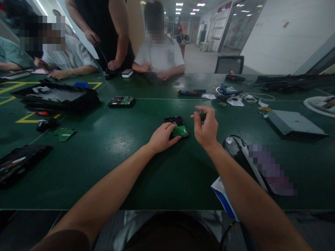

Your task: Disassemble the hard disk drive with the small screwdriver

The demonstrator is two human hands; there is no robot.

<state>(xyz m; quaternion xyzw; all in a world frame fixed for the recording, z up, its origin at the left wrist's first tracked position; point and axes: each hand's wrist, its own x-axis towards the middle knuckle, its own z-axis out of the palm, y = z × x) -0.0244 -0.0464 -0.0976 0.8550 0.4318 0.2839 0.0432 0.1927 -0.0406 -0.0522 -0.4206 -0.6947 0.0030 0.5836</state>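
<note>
A hard drive with a black body and a green circuit board lies on the green table in front of me. My left hand grips its left side, fingers over the far part and thumb along the near edge. To the right of the drive, my right hand is raised above the table. Its curled fingers hold a screwdriver, of which only a dark and yellow handle shows. The blade cannot be made out.
Right: a grey metal drive box, a cable bundle and a phone-like device. Left: another hard drive, a black plastic tray, a loose circuit board. Several people are across the table.
</note>
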